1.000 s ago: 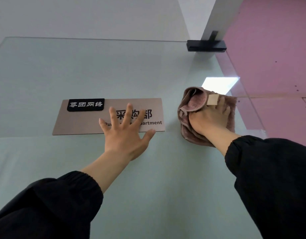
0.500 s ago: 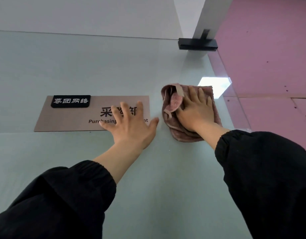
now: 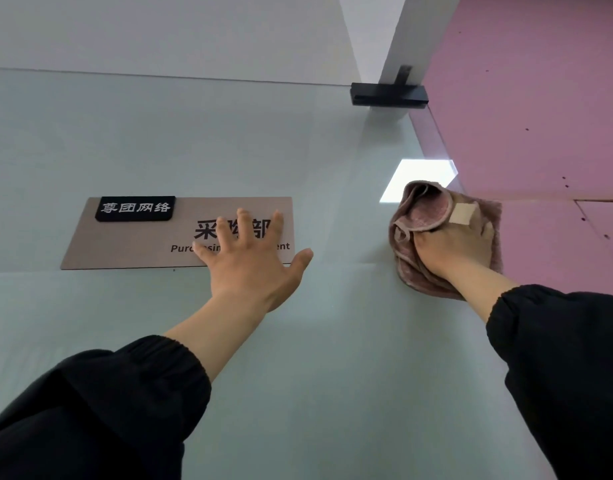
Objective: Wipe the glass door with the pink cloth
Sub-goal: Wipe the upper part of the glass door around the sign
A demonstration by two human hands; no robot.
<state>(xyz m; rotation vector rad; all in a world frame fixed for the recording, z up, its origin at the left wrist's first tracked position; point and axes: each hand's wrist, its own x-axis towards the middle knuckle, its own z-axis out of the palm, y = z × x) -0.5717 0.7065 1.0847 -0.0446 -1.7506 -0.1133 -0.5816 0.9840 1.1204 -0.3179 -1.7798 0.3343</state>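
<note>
Right of the door sign (image 3: pixel 132 244), the right hand (image 3: pixel 450 252) presses the pink cloth (image 3: pixel 419 211) in a wad against the glass door (image 3: pixel 332 375). Its fingers are tucked under a fold and clutch it. A grip like that, I'd say, keeps the cloth from slipping out while the palm drives the pressure. The cloth sits level with the sign, close to the pane's right edge and just under a bright reflection. On the sign itself, the left hand (image 3: pixel 249 265) lies flat, fingers spread wide, grasping nothing, with its palm at the sign's lower edge. It looks like a brace, steadying the door so it doesn't swing under the push. Up and to the right of the sign, a black clamp (image 3: pixel 388 94) pins the glass at its top corner. Wiping looks to be well in progress, though the broad stretch below the sign probably remains.
</note>
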